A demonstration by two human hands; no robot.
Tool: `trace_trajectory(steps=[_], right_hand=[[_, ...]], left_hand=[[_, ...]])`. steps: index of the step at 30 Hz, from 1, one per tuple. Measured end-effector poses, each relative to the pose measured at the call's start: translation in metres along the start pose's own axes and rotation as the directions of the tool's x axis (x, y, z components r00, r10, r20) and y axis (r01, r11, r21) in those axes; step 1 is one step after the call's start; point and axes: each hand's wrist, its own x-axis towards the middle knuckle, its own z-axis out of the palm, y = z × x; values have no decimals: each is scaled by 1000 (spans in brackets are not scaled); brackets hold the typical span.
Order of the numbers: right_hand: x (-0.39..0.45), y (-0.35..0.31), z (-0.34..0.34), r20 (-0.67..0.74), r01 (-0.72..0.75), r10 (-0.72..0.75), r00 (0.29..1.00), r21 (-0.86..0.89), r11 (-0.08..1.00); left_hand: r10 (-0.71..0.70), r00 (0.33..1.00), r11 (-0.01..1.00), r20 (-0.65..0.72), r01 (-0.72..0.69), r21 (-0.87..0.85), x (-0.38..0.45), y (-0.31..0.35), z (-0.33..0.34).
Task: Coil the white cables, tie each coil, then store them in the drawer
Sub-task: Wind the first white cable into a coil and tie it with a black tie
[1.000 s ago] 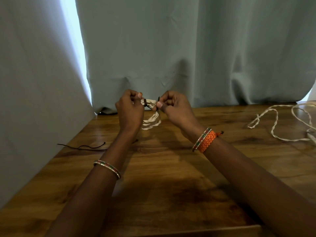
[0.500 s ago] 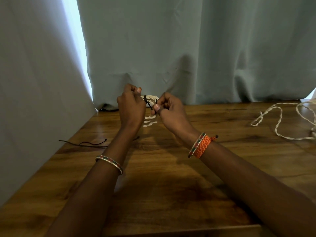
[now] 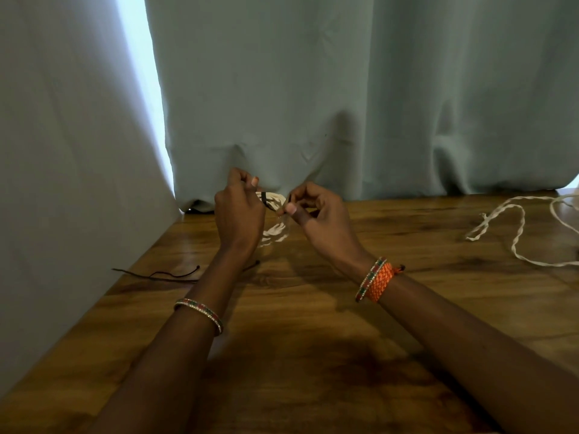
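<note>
Left hand (image 3: 238, 214) and right hand (image 3: 319, 216) are both raised just above the wooden table (image 3: 313, 339), near its far edge by the curtain (image 3: 313, 89). Fingers of both hands are curled, each pinching an end of a thin dark tie (image 3: 266, 200) wrapped around the small white cable coil (image 3: 275, 228) held between them. The coil hangs between the two hands, its lower loops dangling toward the table; cannot tell whether they touch the wood. Left hand sits left of the coil with its back to the camera, thumb up at the top. Right hand sits right of the coil, thumb and forefinger tip pinching beside the tie.

Curtain is pale grey-green, covers the whole back and left side of the table, with a bright gap of light in it at upper left.

Loose white cable (image 3: 513, 233) lies uncoiled on the table, well to the right of the coil, running off the right edge.

Spare dark ties (image 3: 163, 275) lie on the table left of the left forearm, near the curtain.

Orange woven wristband (image 3: 379, 281) and a beaded bangle (image 3: 369, 278) on the right wrist; beaded bracelet (image 3: 200, 313) on the left wrist.
</note>
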Motion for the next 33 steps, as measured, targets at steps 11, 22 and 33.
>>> trace_trajectory(steps=[11, 22, 33], right_hand=[[13, -2, -26, -206, -48, 59, 977, 57, 997], [18, -4, -36, 203, -134, 113, 973, 90, 987], [18, -14, -39, 447, 260, 11, 895, -540, 800]], left_hand=[[141, 976, 990, 165, -141, -12, -4, 7, 11], [-88, 943, 993, 320, 109, -47, 0, 5, 14], [-200, 728, 936, 655, 339, -90, -3, 1, 16]])
